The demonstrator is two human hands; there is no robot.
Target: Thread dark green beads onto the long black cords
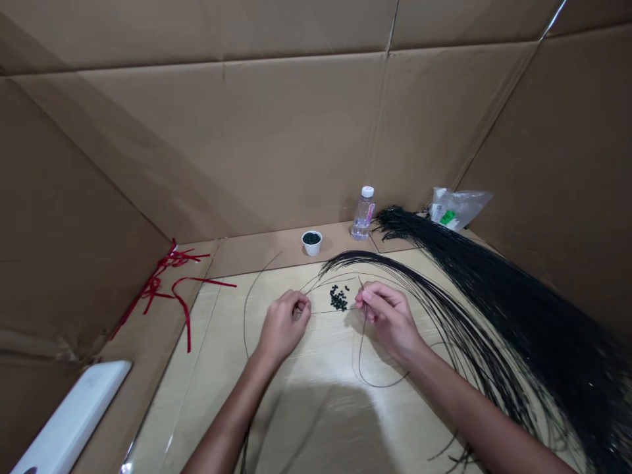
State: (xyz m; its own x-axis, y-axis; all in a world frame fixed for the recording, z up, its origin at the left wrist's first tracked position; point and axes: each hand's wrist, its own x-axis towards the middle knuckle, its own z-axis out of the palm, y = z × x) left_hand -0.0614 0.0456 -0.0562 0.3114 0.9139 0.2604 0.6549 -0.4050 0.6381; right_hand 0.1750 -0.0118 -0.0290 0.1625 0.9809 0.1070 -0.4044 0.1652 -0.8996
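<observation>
My left hand point(286, 322) is over the middle of the table, thumb and fingers pinched on a thin dark cord. To its right, my right hand point(390, 313) pinches a cord point(361, 359) whose short tip sticks up above the fingertips and whose other part loops down below. A thin line runs level between the two hands. Between them, a small pile of dark green beads point(338, 299) lies on the table. Behind the hands, the ends of a loose bundle of dark cords point(390, 260) arch away to the right. My fingers partly hide where the cord is gripped.
A white cup point(311, 246) of dark beads and a water bottle point(363, 214) stand at the back. A thick bundle of black strands point(498, 289) and a plastic bag point(464, 205) are at right. Red ribbons point(182, 296) and a white object point(74, 418) lie left. Cardboard walls point(296, 131) surround the table.
</observation>
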